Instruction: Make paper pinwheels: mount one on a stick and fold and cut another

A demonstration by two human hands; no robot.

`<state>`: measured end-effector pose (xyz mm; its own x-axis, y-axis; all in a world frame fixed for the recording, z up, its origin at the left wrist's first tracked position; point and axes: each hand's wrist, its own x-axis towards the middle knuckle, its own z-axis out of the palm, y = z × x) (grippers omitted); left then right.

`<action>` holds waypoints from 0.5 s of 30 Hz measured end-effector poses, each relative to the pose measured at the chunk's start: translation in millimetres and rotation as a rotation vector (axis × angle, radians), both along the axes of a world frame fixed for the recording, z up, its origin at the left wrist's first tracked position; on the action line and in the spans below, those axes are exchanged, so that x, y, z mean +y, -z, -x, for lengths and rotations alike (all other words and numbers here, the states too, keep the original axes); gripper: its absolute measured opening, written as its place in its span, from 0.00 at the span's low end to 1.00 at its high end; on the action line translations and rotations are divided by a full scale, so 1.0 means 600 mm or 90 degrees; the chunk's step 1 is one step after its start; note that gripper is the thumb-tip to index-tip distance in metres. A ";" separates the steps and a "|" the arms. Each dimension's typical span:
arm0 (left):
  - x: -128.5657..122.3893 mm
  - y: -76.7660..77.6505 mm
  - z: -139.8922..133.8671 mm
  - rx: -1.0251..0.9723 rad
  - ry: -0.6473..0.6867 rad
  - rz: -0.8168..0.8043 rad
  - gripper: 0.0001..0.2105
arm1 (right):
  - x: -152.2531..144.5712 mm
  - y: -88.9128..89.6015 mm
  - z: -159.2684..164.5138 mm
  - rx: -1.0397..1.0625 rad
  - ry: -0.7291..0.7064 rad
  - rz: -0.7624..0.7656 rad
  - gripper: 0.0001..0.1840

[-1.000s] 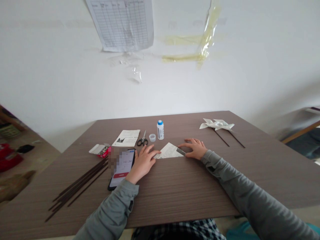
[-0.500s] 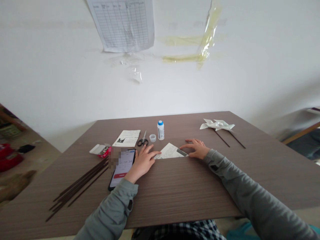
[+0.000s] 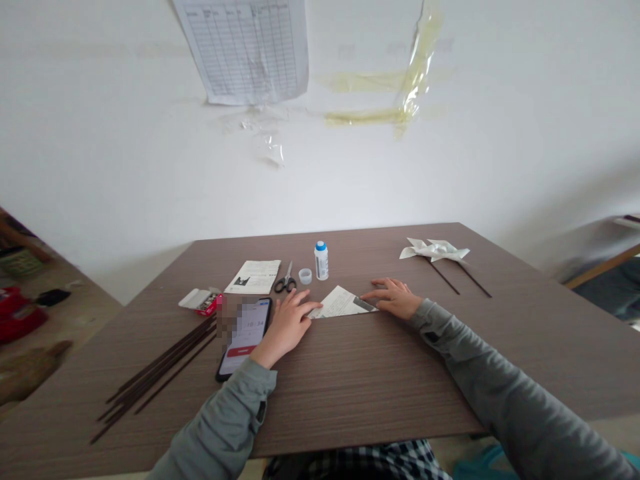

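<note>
Left hand (image 3: 286, 325) lies spread, released, fingertip on left corner of folded paper triangle (image 3: 342, 303) between hands; right hand (image 3: 397, 299) is loose, fingers at right corner. Phone (image 3: 251, 328) sits just left of left hand.

A brown wood-grain table (image 3: 380, 380) fills the lower frame; dark sticks (image 3: 156, 368), a phone (image 3: 249, 333) and an open red box (image 3: 206, 304) lie lower left; printed paper (image 3: 254, 276), scissors (image 3: 287, 283), a cap (image 3: 305, 275), an upright bottle (image 3: 321, 263) and a paper triangle (image 3: 341, 303) sit just below centre; two pinwheels (image 3: 436, 249) lie centre-right.
</note>
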<state>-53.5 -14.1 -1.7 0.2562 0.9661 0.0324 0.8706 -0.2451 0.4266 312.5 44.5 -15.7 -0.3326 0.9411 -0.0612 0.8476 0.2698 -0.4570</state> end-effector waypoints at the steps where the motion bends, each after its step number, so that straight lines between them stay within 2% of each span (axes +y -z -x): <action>1: 0.000 0.000 -0.001 -0.009 -0.004 0.000 0.31 | 0.000 0.003 0.002 0.010 0.007 -0.015 0.23; 4: 0.002 0.000 -0.002 -0.024 -0.012 0.001 0.32 | 0.000 0.015 0.009 0.032 0.014 -0.065 0.18; 9: 0.008 0.005 0.000 -0.044 -0.013 -0.014 0.26 | 0.002 0.035 0.020 0.058 -0.034 -0.112 0.21; 15: 0.012 0.016 0.006 -0.030 0.007 -0.042 0.20 | 0.008 0.045 0.018 0.083 -0.063 -0.133 0.21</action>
<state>-57.1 -6.9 -11.4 0.2629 0.9587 0.1087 0.8472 -0.2832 0.4496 301.6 49.5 -42.6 -0.4165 0.8910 0.1809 0.7499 0.4492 -0.4857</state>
